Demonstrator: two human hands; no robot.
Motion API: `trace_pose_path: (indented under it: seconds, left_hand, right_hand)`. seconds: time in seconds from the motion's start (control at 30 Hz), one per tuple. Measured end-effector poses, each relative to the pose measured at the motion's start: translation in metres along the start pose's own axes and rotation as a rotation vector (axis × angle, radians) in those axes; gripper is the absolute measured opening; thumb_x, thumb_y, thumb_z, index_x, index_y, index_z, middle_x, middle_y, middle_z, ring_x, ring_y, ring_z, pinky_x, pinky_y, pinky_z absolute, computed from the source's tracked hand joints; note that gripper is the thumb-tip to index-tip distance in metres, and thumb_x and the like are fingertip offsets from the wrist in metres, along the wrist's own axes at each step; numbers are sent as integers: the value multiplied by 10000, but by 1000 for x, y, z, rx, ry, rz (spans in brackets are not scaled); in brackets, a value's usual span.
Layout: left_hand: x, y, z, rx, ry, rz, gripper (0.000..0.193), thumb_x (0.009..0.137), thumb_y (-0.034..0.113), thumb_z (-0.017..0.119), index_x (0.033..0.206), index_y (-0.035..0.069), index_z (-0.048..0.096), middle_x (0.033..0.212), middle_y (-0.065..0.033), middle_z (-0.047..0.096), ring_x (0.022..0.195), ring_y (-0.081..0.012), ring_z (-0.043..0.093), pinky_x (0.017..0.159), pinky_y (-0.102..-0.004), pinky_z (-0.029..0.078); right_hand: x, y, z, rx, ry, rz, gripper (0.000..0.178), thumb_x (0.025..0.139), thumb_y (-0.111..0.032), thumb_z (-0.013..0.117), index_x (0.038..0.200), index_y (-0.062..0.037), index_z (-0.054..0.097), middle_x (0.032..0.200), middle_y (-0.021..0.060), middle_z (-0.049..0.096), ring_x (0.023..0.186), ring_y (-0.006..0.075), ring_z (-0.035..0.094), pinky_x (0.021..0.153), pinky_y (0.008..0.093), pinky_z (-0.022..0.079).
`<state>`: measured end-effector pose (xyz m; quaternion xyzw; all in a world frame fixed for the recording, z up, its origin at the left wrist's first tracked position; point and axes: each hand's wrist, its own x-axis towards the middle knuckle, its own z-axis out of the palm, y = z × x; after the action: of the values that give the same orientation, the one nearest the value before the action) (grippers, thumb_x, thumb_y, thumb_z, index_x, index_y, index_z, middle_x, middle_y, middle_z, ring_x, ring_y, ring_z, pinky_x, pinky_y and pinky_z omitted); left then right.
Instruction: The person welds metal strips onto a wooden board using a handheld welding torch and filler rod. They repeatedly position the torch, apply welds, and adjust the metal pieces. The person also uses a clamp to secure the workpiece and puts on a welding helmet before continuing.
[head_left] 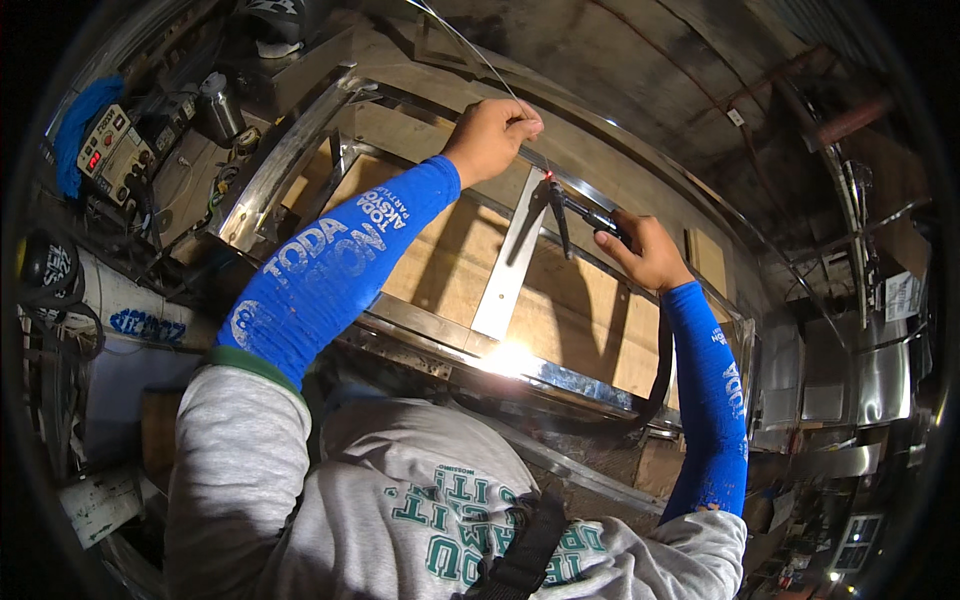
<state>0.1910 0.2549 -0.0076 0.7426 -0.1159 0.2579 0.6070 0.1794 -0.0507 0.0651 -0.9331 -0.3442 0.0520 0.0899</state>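
Note:
A metal frame (560, 375) with shiny bars lies across the work area, with a flat cross bar (510, 265) joining its two long sides. My left hand (492, 138) is closed in a pinch on a thin filler rod (470, 45), whose upper length runs up and left. In my right hand (650, 252) is a black welding torch (590, 214), its head at the far end of the cross bar. A small red glow shows at the torch tip, close to the joint. The torch casts a dark shadow on the cross bar.
Wooden boards (580, 290) lie beneath the frame. At the left stand a welding machine (110, 150) with a lit red display, a metal flask (220, 105) and a white gas cylinder (130, 300). A dark torch cable (662, 370) hangs beside my right forearm. Metal sheets (885, 370) stand at the right.

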Motion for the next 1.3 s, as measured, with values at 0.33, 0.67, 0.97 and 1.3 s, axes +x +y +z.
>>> trace_pose_path:
  seconds: [0.33, 0.67, 0.97, 1.3]
  left_hand:
    - [1, 3, 0, 32, 31, 8, 152, 980, 145, 692, 953, 8, 753, 872, -98, 769, 829, -213, 729, 793, -334, 557]
    - [-1, 6, -1, 37, 27, 3, 151, 976, 145, 689, 942, 13, 754, 872, -98, 768, 835, -215, 727, 798, -342, 556]
    - [0, 2, 1, 134, 42, 42, 185, 1017, 178, 678, 1033, 31, 789, 1011, -111, 795, 934, -240, 755, 845, -344, 569]
    - [2, 0, 0, 19, 12, -8, 197, 991, 174, 685, 984, -4, 770, 919, -95, 781, 843, -159, 718, 779, -310, 550]
  right_hand:
    - [8, 3, 2, 83, -25, 17, 574, 991, -502, 648, 1055, 63, 723, 578, 140, 510, 528, 207, 485, 545, 417, 402]
    - [8, 4, 1, 89, -31, 26, 580, 991, -513, 645, 996, 63, 707, 590, 136, 496, 546, 214, 459, 553, 420, 389]
    - [1, 19, 18, 113, 135, 72, 631, 976, -573, 654, 1009, 56, 691, 681, 163, 589, 639, 234, 526, 631, 410, 439]
    - [1, -14, -4, 91, -48, -19, 513, 998, -505, 638, 1110, -11, 713, 655, 164, 572, 601, 273, 552, 605, 420, 436]
